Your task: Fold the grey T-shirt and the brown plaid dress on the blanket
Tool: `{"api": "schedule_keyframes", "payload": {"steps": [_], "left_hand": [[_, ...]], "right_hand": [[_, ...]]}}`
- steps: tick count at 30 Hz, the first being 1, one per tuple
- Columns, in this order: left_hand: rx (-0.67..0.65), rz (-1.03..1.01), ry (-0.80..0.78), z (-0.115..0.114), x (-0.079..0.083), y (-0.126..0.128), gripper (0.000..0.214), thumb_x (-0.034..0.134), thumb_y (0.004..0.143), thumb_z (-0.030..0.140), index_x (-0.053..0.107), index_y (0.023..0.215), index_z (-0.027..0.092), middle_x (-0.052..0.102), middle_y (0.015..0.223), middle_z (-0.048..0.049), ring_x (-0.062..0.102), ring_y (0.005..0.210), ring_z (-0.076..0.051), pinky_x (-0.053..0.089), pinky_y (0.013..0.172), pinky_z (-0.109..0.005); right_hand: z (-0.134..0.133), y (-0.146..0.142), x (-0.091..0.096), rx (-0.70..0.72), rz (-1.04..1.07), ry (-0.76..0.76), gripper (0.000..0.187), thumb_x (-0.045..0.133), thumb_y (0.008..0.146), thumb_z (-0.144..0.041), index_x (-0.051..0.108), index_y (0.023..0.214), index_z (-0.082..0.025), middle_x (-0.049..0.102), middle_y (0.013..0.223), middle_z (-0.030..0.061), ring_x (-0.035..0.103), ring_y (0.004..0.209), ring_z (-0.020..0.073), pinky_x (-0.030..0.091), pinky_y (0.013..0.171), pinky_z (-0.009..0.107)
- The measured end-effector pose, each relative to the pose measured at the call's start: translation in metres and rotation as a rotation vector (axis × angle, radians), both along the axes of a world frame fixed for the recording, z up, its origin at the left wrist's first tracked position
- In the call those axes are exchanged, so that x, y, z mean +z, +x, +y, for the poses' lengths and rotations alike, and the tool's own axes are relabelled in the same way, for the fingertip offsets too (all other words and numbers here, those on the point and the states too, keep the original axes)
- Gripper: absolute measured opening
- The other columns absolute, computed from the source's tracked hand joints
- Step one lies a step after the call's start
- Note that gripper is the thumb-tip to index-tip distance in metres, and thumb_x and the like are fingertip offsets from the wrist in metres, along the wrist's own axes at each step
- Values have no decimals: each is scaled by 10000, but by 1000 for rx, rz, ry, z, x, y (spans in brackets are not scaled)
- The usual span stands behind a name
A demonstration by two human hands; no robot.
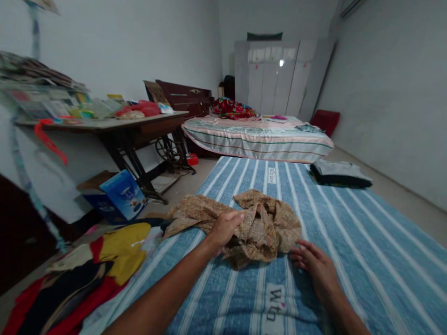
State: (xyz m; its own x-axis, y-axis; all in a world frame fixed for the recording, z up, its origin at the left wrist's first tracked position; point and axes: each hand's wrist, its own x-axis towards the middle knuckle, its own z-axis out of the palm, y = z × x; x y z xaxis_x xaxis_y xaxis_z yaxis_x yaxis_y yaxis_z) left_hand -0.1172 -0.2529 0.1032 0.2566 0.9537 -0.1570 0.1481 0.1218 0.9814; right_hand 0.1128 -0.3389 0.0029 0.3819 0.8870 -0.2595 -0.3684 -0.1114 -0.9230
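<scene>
One crumpled, brown-patterned soft cloth (261, 232): probably light, best held by edges. Left hand (226, 229) touches it, grip unclear; right hand (317, 266) loosely open alongside.

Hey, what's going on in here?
Someone is handling a crumpled brown patterned cloth on a bed with a blue striped cover. Their left hand is on the cloth, and their right hand is at its near right edge, though I can't tell if it's touching. A folded stack of clothes sits farther back on the right, and a loose heap of clothes lies to the left.
</scene>
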Motion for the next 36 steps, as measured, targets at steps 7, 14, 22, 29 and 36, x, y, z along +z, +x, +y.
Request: {"api": "schedule_keyframes", "payload": {"steps": [7,14,22,29,36], "left_hand": [[-5,-413,-108,-48,-4,27,384,612,760,490,660,901,135,657,684,-29,613,665,-186,472,678,-305],[-234,-114,50,-94,-15,52,283,544,805,402,620,704,149,553,631,14,520,641,-128,408,612,-224],[-435,203,417,-115,-25,54,176,467,807,141,642,799,156,598,687,2,562,662,-107,411,634,-184],[-294,337,904,-108,-32,18,203,465,872,146,593,1030,152,689,888,-71,650,813,-137,500,758,-204],[-246,456,826,-87,-33,9,414,614,782,310,586,1165,154,664,1120,-121,595,1075,-257,476,938,-391]], "right_hand": [[-11,-39,18,283,-61,81,571,705,693,-559,581,1081,-159,672,709,40,607,547,164,466,506,271],[-31,-39,7,284,105,138,473,693,676,-594,647,920,-192,683,830,55,629,746,227,496,623,318],[-38,-32,27,159,254,-9,334,741,685,-447,688,872,-175,719,826,60,668,825,270,525,756,382],[-29,-24,37,135,416,-41,455,672,761,-464,653,1108,-170,722,952,79,660,946,281,525,818,415],[-11,-27,90,222,441,139,495,551,826,-555,581,1199,-230,674,1093,77,657,919,243,561,650,332]]}}
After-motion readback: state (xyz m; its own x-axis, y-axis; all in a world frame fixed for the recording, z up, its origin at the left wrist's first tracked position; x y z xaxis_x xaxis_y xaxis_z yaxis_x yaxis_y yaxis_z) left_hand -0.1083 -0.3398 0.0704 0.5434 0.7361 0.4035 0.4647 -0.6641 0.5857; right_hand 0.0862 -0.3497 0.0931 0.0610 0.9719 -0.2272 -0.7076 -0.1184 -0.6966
